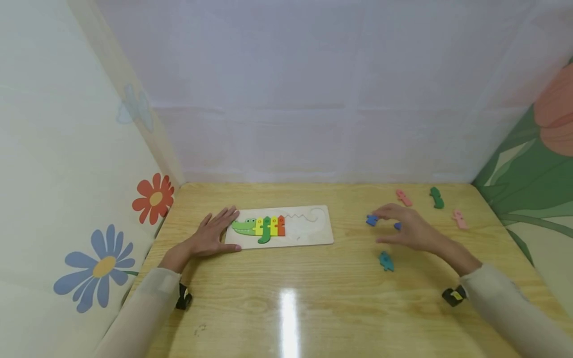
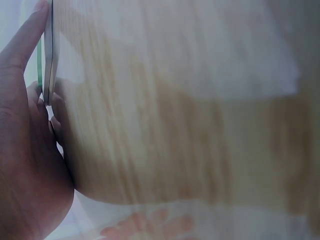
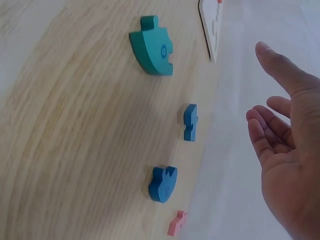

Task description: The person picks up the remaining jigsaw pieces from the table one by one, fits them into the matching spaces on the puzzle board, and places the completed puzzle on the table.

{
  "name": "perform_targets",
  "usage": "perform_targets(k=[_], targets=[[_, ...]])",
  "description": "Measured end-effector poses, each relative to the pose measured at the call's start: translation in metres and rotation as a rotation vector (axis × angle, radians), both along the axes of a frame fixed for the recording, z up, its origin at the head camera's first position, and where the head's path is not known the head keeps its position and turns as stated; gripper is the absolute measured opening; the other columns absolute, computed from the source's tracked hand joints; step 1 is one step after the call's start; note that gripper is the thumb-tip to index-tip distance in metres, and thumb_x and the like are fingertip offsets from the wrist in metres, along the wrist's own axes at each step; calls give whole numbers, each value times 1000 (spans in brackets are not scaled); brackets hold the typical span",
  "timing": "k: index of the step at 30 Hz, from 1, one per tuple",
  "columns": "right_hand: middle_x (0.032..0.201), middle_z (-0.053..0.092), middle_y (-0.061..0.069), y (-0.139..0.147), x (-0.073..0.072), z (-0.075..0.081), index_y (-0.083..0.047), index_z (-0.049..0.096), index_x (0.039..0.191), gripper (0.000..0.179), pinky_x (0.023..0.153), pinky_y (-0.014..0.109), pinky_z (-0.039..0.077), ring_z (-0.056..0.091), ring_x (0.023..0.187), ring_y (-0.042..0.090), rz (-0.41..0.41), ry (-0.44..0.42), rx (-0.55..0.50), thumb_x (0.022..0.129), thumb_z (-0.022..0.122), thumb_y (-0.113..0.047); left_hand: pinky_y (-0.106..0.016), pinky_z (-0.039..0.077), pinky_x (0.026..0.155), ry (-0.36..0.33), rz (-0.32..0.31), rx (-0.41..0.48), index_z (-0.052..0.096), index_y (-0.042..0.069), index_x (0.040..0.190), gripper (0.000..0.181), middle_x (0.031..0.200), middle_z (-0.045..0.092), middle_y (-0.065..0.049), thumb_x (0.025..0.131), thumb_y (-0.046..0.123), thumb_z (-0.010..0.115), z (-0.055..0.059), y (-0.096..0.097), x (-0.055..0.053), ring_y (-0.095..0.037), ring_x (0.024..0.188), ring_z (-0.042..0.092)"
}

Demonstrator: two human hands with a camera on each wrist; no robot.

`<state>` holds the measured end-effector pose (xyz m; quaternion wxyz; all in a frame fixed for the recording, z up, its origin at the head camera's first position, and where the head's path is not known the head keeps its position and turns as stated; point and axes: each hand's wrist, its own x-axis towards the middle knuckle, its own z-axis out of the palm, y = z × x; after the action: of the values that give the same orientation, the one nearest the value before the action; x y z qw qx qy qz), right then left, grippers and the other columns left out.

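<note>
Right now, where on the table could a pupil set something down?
Widest bare patch: table in front of the puzzle board, between the sleeves. Narrower: between the board's right edge and the blue pieces. Crowded: the right side, with the right hand by the blue pieces, a teal piece nearer, pink pieces and a green piece toward the far corner.

room: between board (image 1: 309, 236) and blue pieces (image 1: 371, 220) | obstacle: teal piece (image 1: 386, 261), near side

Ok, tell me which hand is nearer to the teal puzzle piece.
Right. The right hand hovers just beyond the teal puzzle piece, not touching it; the left hand is well off to its left, at the board's left end.
</note>
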<state>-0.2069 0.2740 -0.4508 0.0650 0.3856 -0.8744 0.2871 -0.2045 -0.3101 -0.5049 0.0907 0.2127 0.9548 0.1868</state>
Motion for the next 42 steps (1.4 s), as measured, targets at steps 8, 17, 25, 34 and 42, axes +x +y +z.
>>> perform_targets(k=[8, 17, 25, 34, 42], targets=[[128, 71, 19, 15, -3, 9, 3, 68, 133, 70, 81, 57, 61, 72, 103, 38, -36, 16, 51, 74, 98, -18, -71, 0, 125, 21, -8, 36, 24, 7, 169, 113, 177, 15, -17, 88, 66, 75, -2, -1, 1, -42, 163, 9], [133, 70, 21, 29, -3, 16, 5, 68, 133, 71, 94, 62, 56, 67, 120, 43, -93, -2, 75, 73, 99, -17, -67, -3, 127, 4, -3, 32, 21, 13, 170, 113, 178, 12, -11, 87, 68, 74, -12, -6, -5, -36, 165, 5], [136, 66, 25, 43, -2, 20, 4, 66, 137, 72, 88, 60, 58, 69, 114, 42, -106, -30, 81, 75, 97, -15, -67, -4, 127, -3, -6, 28, 20, 13, 171, 114, 179, 10, -10, 87, 69, 74, -13, -6, -5, -35, 165, 4], [139, 64, 25, 61, -3, 29, 2, 65, 140, 75, 91, 64, 55, 64, 119, 45, -160, -87, 110, 77, 97, -22, -72, 0, 124, 31, -13, 64, 24, 9, 169, 113, 177, 15, -16, 87, 68, 74, -7, -2, 0, -41, 163, 9], [135, 67, 22, 73, -5, 30, -2, 70, 134, 70, 95, 65, 53, 63, 122, 44, -156, -24, 114, 72, 99, -20, -70, -2, 126, 11, -2, 36, 22, 11, 170, 113, 178, 13, -14, 87, 67, 75, -11, -4, -2, -39, 164, 7]])
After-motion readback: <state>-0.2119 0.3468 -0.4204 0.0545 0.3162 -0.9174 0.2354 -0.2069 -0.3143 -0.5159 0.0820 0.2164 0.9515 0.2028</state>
